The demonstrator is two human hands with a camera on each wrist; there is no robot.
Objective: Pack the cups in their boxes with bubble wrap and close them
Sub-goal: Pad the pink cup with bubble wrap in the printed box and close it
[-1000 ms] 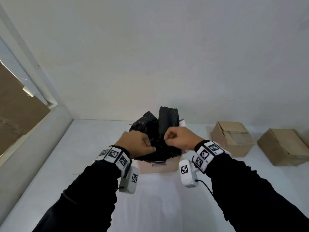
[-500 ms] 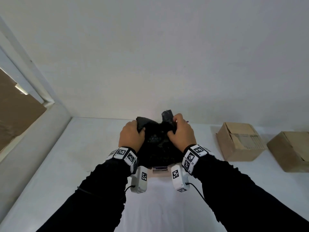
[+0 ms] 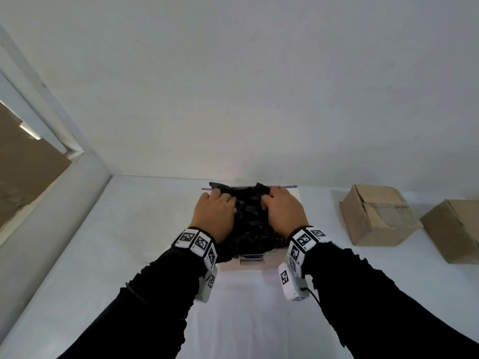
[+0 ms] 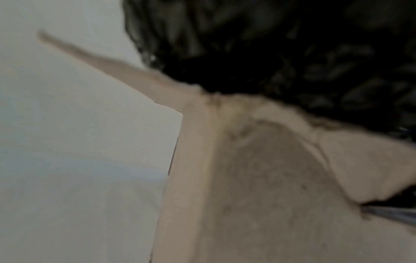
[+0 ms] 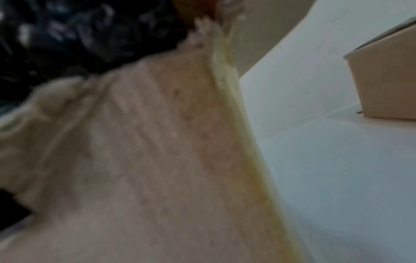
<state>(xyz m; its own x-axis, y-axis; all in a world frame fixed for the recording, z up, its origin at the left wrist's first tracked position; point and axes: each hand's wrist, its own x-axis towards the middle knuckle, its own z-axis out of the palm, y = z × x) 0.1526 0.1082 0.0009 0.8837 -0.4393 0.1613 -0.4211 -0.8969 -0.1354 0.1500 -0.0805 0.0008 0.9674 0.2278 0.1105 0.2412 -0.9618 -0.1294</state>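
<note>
An open cardboard box [image 3: 252, 265] stands on the white table, stuffed with black bubble wrap [image 3: 248, 221]. My left hand [image 3: 216, 213] lies on the wrap's left side and my right hand [image 3: 281, 212] on its right. Both push it down, with the fingers bent over its far part into the box. The box's back flap [image 3: 287, 189] lies open behind the wrap. In the left wrist view the wrap [image 4: 292, 53] bulges over the box wall [image 4: 258, 178]. The right wrist view shows the wrap [image 5: 78, 32] above the box side [image 5: 157, 142]. No cup is visible.
Two closed cardboard boxes [image 3: 375, 218] [image 3: 456, 229] sit on the table to the right; the nearer one [image 5: 387, 80] also shows in the right wrist view. A white wall runs close behind the box. A raised ledge [image 3: 51, 216] borders the table's [image 3: 246, 320] left side.
The wrap stood up high out of the box a second ago. Both hands moved forward over it and pushed it down, so it now lies low and flat in the box.
</note>
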